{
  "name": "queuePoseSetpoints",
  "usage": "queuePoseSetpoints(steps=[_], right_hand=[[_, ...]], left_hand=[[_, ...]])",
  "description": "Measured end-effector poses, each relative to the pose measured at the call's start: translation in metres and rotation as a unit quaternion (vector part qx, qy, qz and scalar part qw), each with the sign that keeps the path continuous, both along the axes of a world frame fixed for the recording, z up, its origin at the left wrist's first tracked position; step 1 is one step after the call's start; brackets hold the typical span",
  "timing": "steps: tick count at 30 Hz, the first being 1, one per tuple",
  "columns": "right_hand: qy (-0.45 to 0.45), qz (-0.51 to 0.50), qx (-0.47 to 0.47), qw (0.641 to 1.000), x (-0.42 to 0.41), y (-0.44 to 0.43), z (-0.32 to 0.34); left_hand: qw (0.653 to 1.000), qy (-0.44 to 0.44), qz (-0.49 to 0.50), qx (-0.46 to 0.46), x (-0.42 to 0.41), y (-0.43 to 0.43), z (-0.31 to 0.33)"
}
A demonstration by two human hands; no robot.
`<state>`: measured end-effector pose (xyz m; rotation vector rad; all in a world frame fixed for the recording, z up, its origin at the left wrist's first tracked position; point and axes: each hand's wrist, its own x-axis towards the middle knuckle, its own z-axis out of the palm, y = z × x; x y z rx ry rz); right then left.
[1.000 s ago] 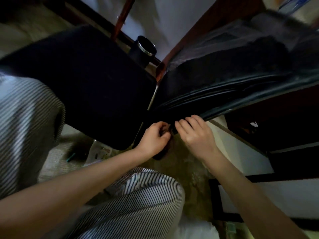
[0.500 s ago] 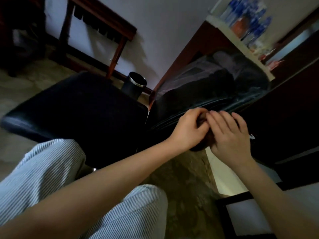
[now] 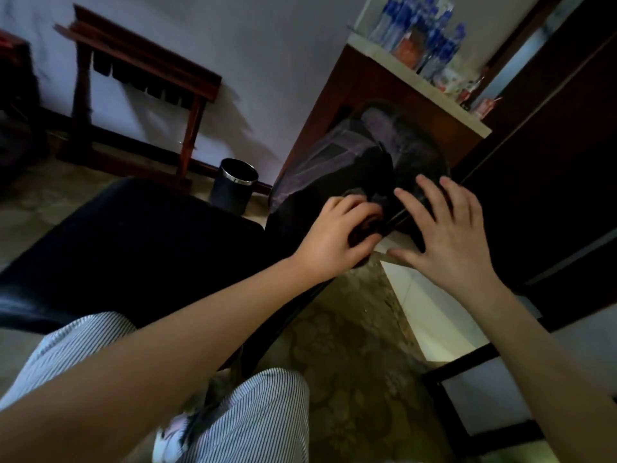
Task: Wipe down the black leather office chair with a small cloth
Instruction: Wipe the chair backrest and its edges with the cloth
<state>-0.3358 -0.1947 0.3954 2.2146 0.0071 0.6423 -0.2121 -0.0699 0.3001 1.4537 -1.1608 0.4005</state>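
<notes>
The black leather office chair fills the middle of the head view: its seat [image 3: 133, 242] lies on the left and its backrest [image 3: 364, 162] rises toward the upper right. My left hand [image 3: 337, 238] grips a small dark cloth [image 3: 374, 203] against the backrest's side edge, with the fingers curled round it. Beside it, my right hand [image 3: 440, 235] rests on the same edge with its fingers spread and straight, holding nothing. Most of the cloth is hidden under my left fingers.
A black waste bin [image 3: 233, 185] stands on the floor behind the seat. A wooden side table [image 3: 140, 68] is against the wall at the back left. A brown cabinet [image 3: 384, 95] with water bottles [image 3: 424, 31] is behind the backrest. A dark desk [image 3: 551, 195] is on the right.
Both hands have moved up along the backrest's side edge from near the seat joint. The right hand has spread open and come apart from the left. The view has tilted upward.
</notes>
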Motion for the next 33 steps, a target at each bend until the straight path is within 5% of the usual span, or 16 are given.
queuePoseSetpoints(steps=[8, 12, 20, 33], right_hand=[[-0.042, 0.022, 0.004, 0.999, 0.006, 0.008, 0.005], [-0.050, 0.016, 0.040, 0.998, 0.000, 0.003, 0.006], [-0.076, -0.036, 0.208, 0.975, 0.007, 0.015, 0.002], [-0.108, -0.032, 0.247, 0.963, 0.014, 0.017, -0.018]], left_hand=[[0.992, -0.069, 0.001, 0.107, 0.026, 0.033, -0.077], [0.996, 0.022, -0.043, 0.077, 0.041, 0.034, -0.041], [0.993, -0.046, -0.090, 0.062, 0.049, -0.009, 0.039], [0.981, 0.151, -0.012, 0.117, 0.055, 0.047, -0.095]])
